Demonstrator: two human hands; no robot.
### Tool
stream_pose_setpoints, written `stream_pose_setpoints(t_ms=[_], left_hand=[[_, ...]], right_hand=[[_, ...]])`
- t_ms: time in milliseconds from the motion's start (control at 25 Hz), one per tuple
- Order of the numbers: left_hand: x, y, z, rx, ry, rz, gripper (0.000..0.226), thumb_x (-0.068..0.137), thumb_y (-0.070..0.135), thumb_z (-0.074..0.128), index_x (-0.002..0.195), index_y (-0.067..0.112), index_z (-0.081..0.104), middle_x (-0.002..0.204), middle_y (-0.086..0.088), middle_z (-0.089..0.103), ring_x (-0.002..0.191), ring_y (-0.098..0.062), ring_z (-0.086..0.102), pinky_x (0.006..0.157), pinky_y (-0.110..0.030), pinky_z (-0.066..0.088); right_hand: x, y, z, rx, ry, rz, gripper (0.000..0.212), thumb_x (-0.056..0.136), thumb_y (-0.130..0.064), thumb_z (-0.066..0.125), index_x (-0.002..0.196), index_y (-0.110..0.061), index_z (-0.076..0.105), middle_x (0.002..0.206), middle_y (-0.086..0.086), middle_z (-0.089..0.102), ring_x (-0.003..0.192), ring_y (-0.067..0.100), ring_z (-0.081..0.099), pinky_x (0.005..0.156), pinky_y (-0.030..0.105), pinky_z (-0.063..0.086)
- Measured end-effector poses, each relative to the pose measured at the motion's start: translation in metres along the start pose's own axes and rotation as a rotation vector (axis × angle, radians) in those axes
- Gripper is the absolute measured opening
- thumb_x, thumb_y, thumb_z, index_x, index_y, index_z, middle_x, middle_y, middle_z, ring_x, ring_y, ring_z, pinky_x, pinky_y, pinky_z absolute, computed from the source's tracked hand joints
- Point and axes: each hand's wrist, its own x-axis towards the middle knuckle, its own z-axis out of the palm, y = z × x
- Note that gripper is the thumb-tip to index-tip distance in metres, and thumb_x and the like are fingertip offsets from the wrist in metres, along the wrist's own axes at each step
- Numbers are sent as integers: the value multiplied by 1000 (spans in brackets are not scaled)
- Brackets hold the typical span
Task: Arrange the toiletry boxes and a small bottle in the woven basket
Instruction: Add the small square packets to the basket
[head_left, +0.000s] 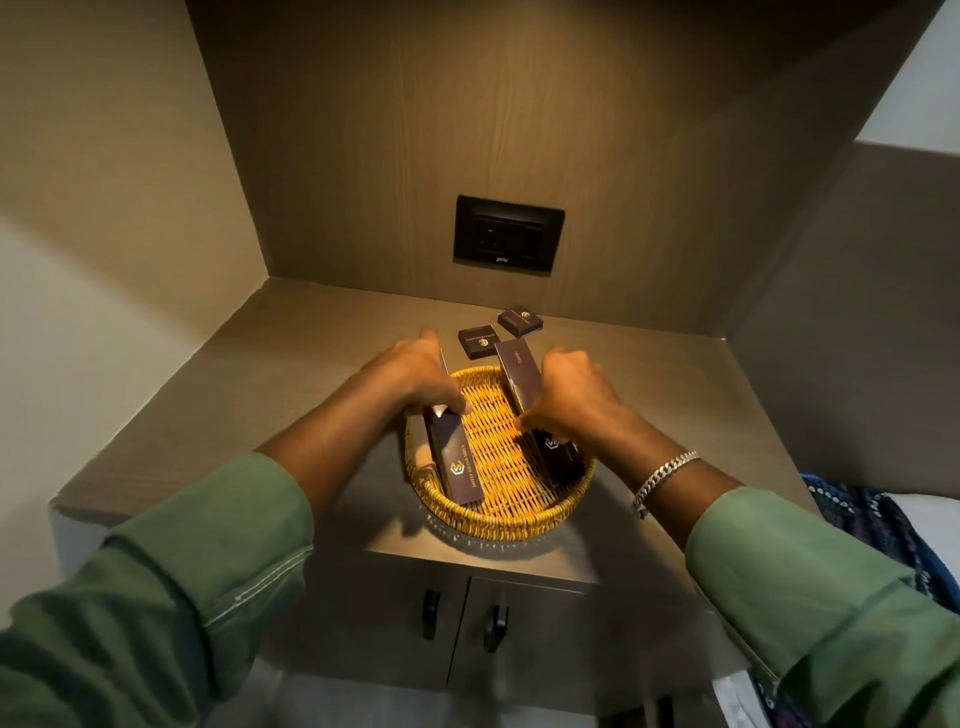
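A round yellow woven basket (511, 519) sits at the front of a wooden shelf. My left hand (415, 374) grips a long dark toiletry box (457, 460) that leans along the basket's left side. My right hand (569, 397) holds another long dark box (519, 371) tilted up over the right side, above a dark box (558, 457) lying in the basket. Two small square dark boxes (478, 341) (520, 319) lie on the shelf behind the basket. No bottle is visible.
The shelf top (311, 353) is a niche with wood walls at back and sides. A black socket plate (508, 234) is on the back wall. Below the shelf edge are two cabinet doors with black handles (431, 613). Patterned blue fabric (872, 519) lies at right.
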Motion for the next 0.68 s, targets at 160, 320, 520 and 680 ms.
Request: stream_pose_setpoints(t_ms=[160,320,520,680], left_hand=[[10,9,-6,212,27,4,108,54,49,83,141,24,23,147,-15,32,132,-39,30,101,-59,38],[41,34,-27,56,305,225,88,63,48,78,135,21,35,140,-11,42,126,-34,39,97,-53,41],[97,61,-32,55,81,318,62,76,22,74,131,12,45,135,-15,50,120,-31,50,92,-37,45],[126,63,-14,302,-149,227,61,74,15,74,129,14,48,129,-14,54,113,-31,54,95,-40,48]], right_hand=[[0,0,2,-29,16,-16,59,69,-29,86,117,-10,55,104,9,64,92,25,64,76,39,59],[-1,3,2,-5,90,-47,46,70,-34,84,102,-14,59,83,0,57,78,19,61,60,29,52],[12,25,-24,81,249,-87,21,78,-24,74,83,-22,53,76,-3,56,66,15,56,51,29,46],[44,50,-42,139,321,-81,24,75,-17,71,68,-25,49,70,-1,60,63,17,57,50,27,43]])
